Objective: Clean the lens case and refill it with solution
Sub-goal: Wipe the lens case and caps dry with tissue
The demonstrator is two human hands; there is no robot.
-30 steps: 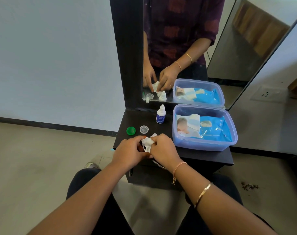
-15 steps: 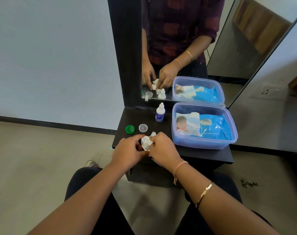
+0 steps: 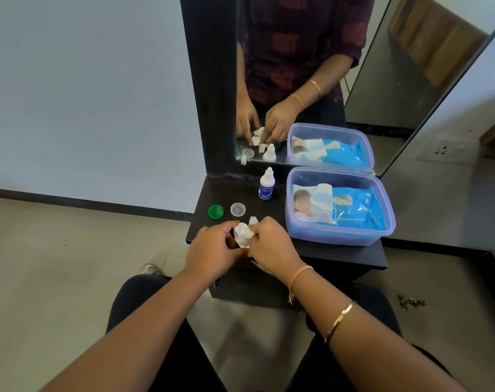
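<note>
On the dark shelf (image 3: 339, 256), both hands gripping a white wipe (image 3: 242, 235), bottle (image 3: 266, 184) label unreadable

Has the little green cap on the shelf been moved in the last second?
No. The green cap sits left of the clear cap, in the same spot relative to it and the solution bottle; only the camera shifted slightly.

Black shelf (image 3: 353, 257) carries green cap (image 3: 215, 211), clear cap (image 3: 237, 209), bottle (image 3: 266, 184), wipes box (image 3: 339, 233)
</note>
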